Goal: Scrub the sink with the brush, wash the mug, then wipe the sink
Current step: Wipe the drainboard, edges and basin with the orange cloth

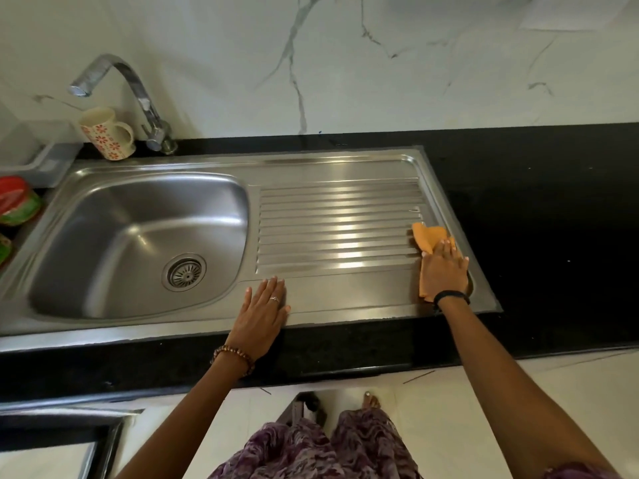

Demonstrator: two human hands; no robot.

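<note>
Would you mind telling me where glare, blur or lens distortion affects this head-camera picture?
Head view: bright glare bands run across the drainboard ribs; the basin shows softer reflections; the left hand looks slightly motion-blurred at its fingers; wide-angle distortion bows the counter edge.

a black stone counter point(539, 209) carries a steel sink point(332, 167). far left, a floral mug point(105, 133) stands beside the faucet point(145, 98).

Home kitchen: steel sink point(138, 236) with drainboard, tap point(138, 95), black stone counter point(536, 202), marble-look wall.
</note>
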